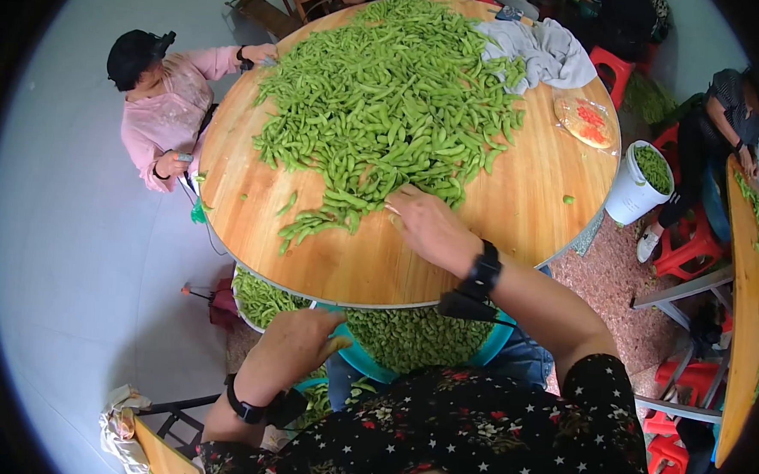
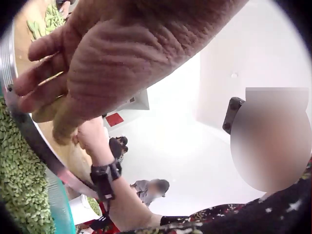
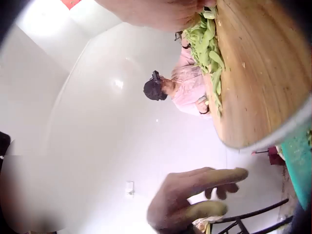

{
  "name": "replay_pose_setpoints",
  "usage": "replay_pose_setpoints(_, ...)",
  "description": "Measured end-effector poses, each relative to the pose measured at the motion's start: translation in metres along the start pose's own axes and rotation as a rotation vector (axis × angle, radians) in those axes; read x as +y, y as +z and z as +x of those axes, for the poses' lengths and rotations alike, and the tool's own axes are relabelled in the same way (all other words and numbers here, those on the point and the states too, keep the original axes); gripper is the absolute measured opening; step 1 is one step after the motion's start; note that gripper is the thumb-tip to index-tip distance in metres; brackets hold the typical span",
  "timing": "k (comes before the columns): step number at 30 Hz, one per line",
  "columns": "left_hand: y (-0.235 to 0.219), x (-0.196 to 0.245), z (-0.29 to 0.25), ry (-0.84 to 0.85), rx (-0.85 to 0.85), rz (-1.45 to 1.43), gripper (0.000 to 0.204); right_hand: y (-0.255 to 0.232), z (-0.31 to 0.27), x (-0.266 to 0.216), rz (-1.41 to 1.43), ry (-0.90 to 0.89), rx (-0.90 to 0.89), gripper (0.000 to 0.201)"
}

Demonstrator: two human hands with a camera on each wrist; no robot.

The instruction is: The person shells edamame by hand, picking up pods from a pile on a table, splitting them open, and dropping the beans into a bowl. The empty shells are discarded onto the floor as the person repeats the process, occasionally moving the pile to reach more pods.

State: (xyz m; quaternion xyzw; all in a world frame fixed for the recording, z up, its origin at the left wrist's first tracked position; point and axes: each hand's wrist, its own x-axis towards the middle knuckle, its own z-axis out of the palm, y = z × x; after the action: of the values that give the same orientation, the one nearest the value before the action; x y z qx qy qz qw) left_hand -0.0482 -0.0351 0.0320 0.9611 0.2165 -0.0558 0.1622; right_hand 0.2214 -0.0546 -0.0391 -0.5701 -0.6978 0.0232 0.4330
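A large heap of green edamame pods (image 1: 395,109) covers much of the round wooden table (image 1: 378,267). My right hand (image 1: 431,231) reaches to the near edge of the heap, its fingers curled down onto pods there. In the right wrist view, a pod (image 3: 209,13) shows right at those fingertips. My left hand (image 1: 292,344) hangs in the air just off the table's near rim, beside a teal basin (image 1: 504,340) of shelled green beans (image 1: 417,338). The left wrist view shows this hand with loosely extended fingers (image 2: 44,73) and nothing in it.
Below the rim at left stands a container of pods (image 1: 265,300). A grey cloth (image 1: 544,52) and a plastic-wrapped round item (image 1: 587,123) lie on the table's right side. A white bucket (image 1: 635,195) stands on the floor. A person in pink (image 1: 167,110) sits at left.
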Motion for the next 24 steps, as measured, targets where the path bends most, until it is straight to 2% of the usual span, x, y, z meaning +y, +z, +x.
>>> replay_pose_setpoints(2, -0.011, -0.002, 0.017, -0.013, 0.035, -0.037, 0.025, 0.013, 0.012, 0.005, -0.146, 0.064, -0.137, 0.015)
replay_pose_setpoints(4, -0.006, -0.024, 0.04, -0.024, 0.289, 0.063, 0.025, 0.022, 0.017, 0.007, -0.168, 0.06, -0.14, 0.015)
replay_pose_setpoints(6, -0.016, -0.032, 0.079, 0.133, 0.592, 0.028, 0.026, 0.018, 0.018, 0.005, -0.147, 0.086, -0.153, 0.015)
replay_pose_setpoints(8, -0.013, -0.053, 0.115, 0.154, 0.684, 0.156, 0.029, 0.006, 0.015, -0.003, -0.121, 0.059, -0.132, 0.015)
replay_pose_setpoints(10, -0.007, -0.069, 0.137, 0.183, 0.648, 0.226, 0.027, -0.01, 0.007, -0.016, -0.093, 0.038, -0.113, 0.015)
replay_pose_setpoints(12, -0.003, -0.077, 0.145, 0.21, 0.603, 0.29, 0.026, -0.024, -0.01, -0.031, 0.055, 0.196, -0.23, 0.014)
replay_pose_setpoints(13, -0.003, -0.079, 0.145, 0.212, 0.576, 0.327, 0.025, -0.029, -0.022, -0.036, 0.056, 0.201, -0.234, 0.014)
replay_pose_setpoints(15, 0.0, -0.077, 0.144, 0.214, 0.54, 0.359, 0.025, -0.035, -0.048, -0.046, 0.22, 0.133, -0.504, 0.011)
replay_pose_setpoints(16, -0.001, -0.073, 0.142, 0.198, 0.563, 0.349, 0.025, -0.033, -0.057, -0.05, 0.223, 0.137, -0.506, 0.011)
replay_pose_setpoints(18, -0.002, -0.066, 0.139, 0.181, 0.583, 0.339, 0.026, -0.032, -0.07, -0.054, 0.351, 0.122, -0.397, 0.013)
replay_pose_setpoints(20, -0.003, -0.057, 0.136, 0.193, 0.72, 0.268, 0.027, -0.036, -0.072, -0.054, 0.37, 0.125, -0.393, 0.018)
replay_pose_setpoints(22, -0.009, -0.044, 0.131, 0.197, 0.701, 0.293, 0.026, -0.042, -0.072, -0.055, 0.355, 0.289, -0.417, 0.021)
replay_pose_setpoints(23, -0.012, -0.037, 0.129, 0.196, 0.691, 0.318, 0.025, -0.044, -0.069, -0.055, 0.356, 0.294, -0.413, 0.021)
replay_pose_setpoints(24, -0.011, -0.03, 0.126, 0.202, 0.69, 0.317, 0.025, -0.046, -0.063, -0.054, 0.44, 0.421, -0.393, 0.022)
